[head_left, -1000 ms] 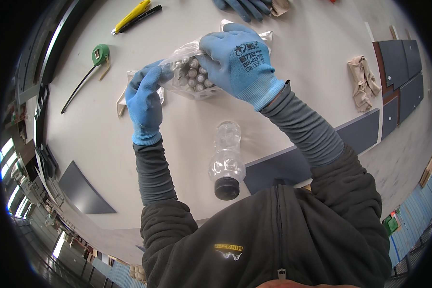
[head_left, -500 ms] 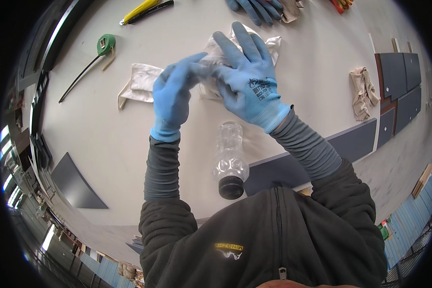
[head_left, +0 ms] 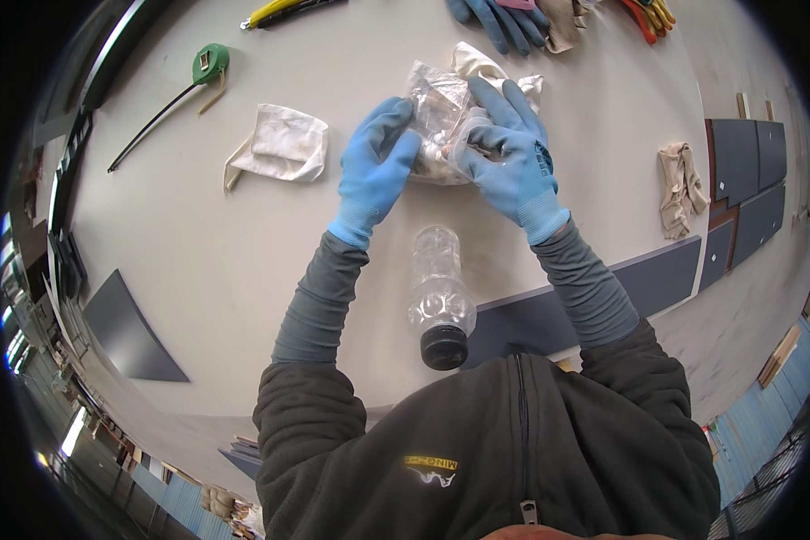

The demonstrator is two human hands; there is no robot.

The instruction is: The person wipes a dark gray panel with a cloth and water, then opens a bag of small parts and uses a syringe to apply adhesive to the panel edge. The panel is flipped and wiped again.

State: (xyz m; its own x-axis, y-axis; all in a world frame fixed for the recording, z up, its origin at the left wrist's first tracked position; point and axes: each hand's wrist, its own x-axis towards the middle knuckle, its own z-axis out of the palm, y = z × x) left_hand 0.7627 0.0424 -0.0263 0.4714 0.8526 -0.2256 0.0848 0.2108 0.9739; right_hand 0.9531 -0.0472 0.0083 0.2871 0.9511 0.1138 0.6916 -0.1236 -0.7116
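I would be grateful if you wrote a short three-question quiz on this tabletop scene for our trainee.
1. Multiple choice: what colour is the cap on the clear bottle? A) red; B) black; C) yellow.
2. True or false: the green tape measure lies to the left of the clear plastic bag.
3. Short answer: which of the person's gloved hands is nearer the tape measure?

Key: 1. B, black. 2. True. 3. The left hand.
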